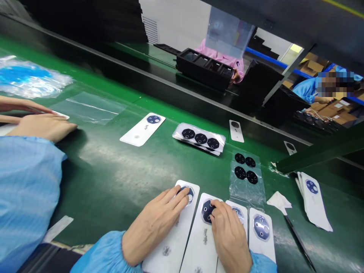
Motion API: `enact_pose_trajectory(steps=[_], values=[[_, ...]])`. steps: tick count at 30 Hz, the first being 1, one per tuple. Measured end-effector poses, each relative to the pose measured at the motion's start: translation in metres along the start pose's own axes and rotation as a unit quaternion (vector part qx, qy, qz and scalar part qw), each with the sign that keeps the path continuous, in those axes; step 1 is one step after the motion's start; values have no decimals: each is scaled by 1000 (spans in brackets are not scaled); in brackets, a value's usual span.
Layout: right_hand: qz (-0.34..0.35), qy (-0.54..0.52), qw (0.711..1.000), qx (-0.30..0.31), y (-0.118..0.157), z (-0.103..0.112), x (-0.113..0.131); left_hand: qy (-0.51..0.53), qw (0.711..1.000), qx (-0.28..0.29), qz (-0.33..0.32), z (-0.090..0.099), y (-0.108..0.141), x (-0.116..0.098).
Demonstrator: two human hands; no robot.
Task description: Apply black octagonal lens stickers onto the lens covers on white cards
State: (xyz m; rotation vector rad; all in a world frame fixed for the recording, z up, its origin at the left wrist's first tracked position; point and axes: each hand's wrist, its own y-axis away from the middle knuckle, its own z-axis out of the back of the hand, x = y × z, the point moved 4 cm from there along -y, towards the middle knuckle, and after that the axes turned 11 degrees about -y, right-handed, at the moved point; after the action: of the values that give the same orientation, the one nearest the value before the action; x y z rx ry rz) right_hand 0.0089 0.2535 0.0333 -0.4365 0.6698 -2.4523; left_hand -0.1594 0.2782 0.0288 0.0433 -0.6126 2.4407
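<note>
Several white phone back panels stand side by side at the near edge of the green table. My left hand (159,222) lies with fingers stretched flat over the camera area of the leftmost panel (168,239). On the second panel (199,248), a dark octagonal camera sticker (206,211) shows. The thumb and fingertips of my right hand (229,233) are bent together at that sticker's right edge. My right hand partly covers a third panel (237,208). A fourth panel (262,242), with a shiny bluish camera sticker, lies uncovered at the right.
A clear sheet of black stickers (246,168) and a sticker stack (199,138) lie beyond. Right are a black-handled tool (298,240), a white cloth (280,201) and stacked panels (314,201). A co-worker's hands (47,125) are at left; a green post (321,151) crosses the right.
</note>
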Motion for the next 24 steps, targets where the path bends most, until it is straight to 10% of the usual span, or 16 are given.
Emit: enact_pose_trajectory(steps=[13, 19, 24], values=[[-139, -202, 969, 10, 1, 27, -24, 35, 998, -47, 34, 4, -2, 4], [-399, -348, 848, 31, 28, 54, -45, 82, 995, -47, 42, 33, 1, 1], [-468, -484, 739, 32, 57, 54, -33, 279, 960, -12, 0, 61, 2, -49]])
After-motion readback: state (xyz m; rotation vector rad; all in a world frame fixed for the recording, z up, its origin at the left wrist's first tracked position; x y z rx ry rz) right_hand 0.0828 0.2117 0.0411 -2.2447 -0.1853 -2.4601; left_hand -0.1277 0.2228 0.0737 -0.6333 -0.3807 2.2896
